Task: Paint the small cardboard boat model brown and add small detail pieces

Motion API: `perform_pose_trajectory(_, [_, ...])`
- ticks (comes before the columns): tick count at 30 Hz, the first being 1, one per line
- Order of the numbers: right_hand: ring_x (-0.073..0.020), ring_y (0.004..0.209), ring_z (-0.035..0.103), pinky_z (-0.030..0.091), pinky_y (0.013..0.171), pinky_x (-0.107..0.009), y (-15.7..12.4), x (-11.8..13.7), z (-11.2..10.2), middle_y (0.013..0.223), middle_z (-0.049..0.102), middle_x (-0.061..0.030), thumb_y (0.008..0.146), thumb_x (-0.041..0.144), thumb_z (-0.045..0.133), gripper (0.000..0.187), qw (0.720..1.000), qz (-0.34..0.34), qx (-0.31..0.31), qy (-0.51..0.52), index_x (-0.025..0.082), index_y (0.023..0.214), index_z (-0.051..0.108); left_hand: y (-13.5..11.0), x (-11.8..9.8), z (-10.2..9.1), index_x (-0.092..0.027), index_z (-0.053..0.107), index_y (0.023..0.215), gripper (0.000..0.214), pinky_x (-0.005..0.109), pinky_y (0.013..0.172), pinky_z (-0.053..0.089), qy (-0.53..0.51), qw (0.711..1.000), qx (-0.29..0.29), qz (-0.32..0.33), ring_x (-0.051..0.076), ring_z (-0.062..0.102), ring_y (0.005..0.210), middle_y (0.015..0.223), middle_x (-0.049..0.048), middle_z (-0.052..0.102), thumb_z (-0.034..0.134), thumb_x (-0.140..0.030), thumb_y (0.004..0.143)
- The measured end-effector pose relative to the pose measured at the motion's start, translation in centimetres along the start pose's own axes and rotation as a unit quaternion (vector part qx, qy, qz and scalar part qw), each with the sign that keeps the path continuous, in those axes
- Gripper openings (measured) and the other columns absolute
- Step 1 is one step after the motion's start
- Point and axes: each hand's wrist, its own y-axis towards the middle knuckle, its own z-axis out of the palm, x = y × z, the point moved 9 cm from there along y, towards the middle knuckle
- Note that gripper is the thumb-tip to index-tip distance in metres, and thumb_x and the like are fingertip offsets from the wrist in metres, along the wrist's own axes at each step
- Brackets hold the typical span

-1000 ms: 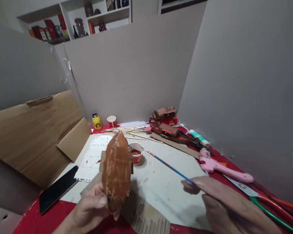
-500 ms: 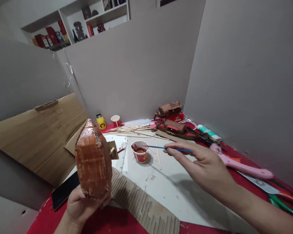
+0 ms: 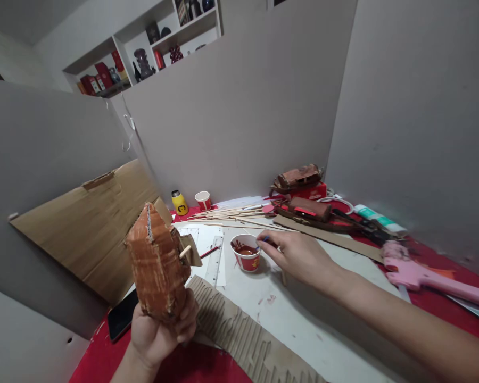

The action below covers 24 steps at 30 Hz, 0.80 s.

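My left hand (image 3: 162, 324) grips the lower end of a cardboard model boat (image 3: 154, 266), held upright with its brown-painted bottom towards me. A small cardboard piece with a wooden stick (image 3: 186, 251) juts from its right side. Over at the paper cup (image 3: 247, 261), my right hand (image 3: 291, 252) pinches a thin blue paintbrush (image 3: 260, 245) at the cup's right rim. Reddish-brown paint (image 3: 244, 250) fills part of that cup and streaks its inner wall. The brush tip is hard to make out against the paint.
Corrugated cardboard (image 3: 247, 330) lies in front. Behind are wooden sticks (image 3: 227, 214), a yellow bottle (image 3: 179, 202) and another paper cup (image 3: 203, 201). Two brown model boats (image 3: 297, 178) stand back right, with a pink-handled tool (image 3: 435, 276) nearer. A phone (image 3: 122, 316) lies left; a ruler (image 3: 214, 266) is mid-table.
My right hand has moved left to the paint cup, bringing the brush down to it. My left hand has tilted the boat slightly. The whole view has shifted a little.
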Motion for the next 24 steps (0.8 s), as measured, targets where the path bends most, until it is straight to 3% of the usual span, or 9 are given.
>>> perform_pose_trajectory(3, [-0.0196,0.063,0.068,0.041,0.054,-0.027,-0.1,-0.2,-0.5,0.077,0.077,-0.0029,0.091,0.03,0.053,0.021,1.0,-0.003,-0.011,0.007,0.024,0.087,0.073,0.1,0.2,0.1,-0.009,0.068,0.077,0.024,0.019,0.048,0.032,-0.001,1.0,-0.001,-0.003,0.01,0.032,0.054,0.067,0.0029,0.045,0.052,-0.026,0.085])
perform_pose_trajectory(12, [-0.0206,0.069,0.071,0.049,0.061,-0.03,-2.0,0.1,-4.9,0.083,0.077,-0.0058,0.093,0.034,0.05,0.024,0.983,-0.021,-0.135,0.125,0.021,0.09,0.07,0.1,0.9,-0.5,-0.012,0.064,0.073,0.021,0.021,0.051,0.034,-0.016,0.999,-0.018,-0.03,0.012,0.034,0.055,0.068,0.0022,0.042,0.051,-0.023,0.084])
perform_pose_trajectory(22, [-0.018,0.062,0.068,0.051,0.056,-0.029,-2.8,-0.8,-5.2,0.072,0.074,-0.0039,0.092,0.035,0.055,0.021,0.966,0.016,-0.158,0.202,0.02,0.085,0.069,0.1,1.6,-2.4,-0.012,0.065,0.072,0.017,0.026,0.056,0.038,-0.029,0.997,-0.051,-0.058,0.015,0.041,0.061,0.071,0.005,0.049,0.062,-0.028,0.078])
perform_pose_trajectory(24, [-0.0181,0.064,0.069,0.053,0.058,-0.029,-3.2,-1.4,-6.1,0.072,0.073,-0.0037,0.09,0.035,0.06,0.018,0.945,0.042,-0.198,0.257,0.02,0.084,0.068,0.2,1.8,-2.3,-0.011,0.064,0.071,0.017,0.025,0.055,0.037,-0.034,0.996,-0.059,-0.06,0.014,0.041,0.06,0.071,0.0051,0.049,0.063,-0.028,0.077])
